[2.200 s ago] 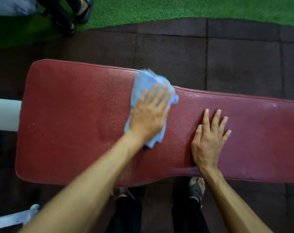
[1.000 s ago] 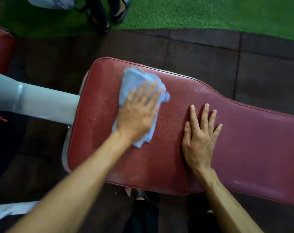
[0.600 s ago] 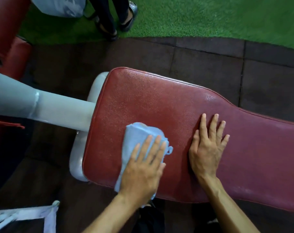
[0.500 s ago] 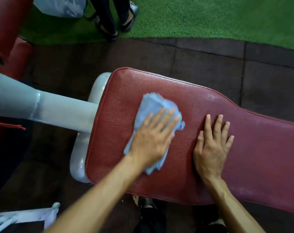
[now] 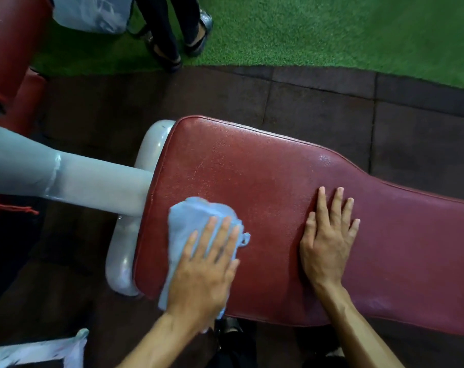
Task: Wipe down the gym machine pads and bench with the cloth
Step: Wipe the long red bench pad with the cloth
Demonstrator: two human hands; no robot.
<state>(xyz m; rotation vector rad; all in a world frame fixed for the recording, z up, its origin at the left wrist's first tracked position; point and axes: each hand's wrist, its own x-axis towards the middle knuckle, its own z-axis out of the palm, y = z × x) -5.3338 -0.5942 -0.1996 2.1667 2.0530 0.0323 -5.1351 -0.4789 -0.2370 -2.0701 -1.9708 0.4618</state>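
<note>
cloth [image 5: 196, 224]: soft, limp, bunched, pressed flat at near-left end of bench [image 5: 265, 181] | left hand [image 5: 204, 269]: fingers straight on cloth | right hand [image 5: 327, 240]: flat, nothing held | vinyl possibly damp, slippery | best worked by palm pressure

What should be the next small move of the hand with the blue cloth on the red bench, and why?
Probably slide the left hand, pressing the blue cloth flat, away from the body toward the bench's far edge. The cloth lies at the near edge of the red bench, and the far part beyond it is uncovered. The right hand rests flat beside it, steadying.
</note>
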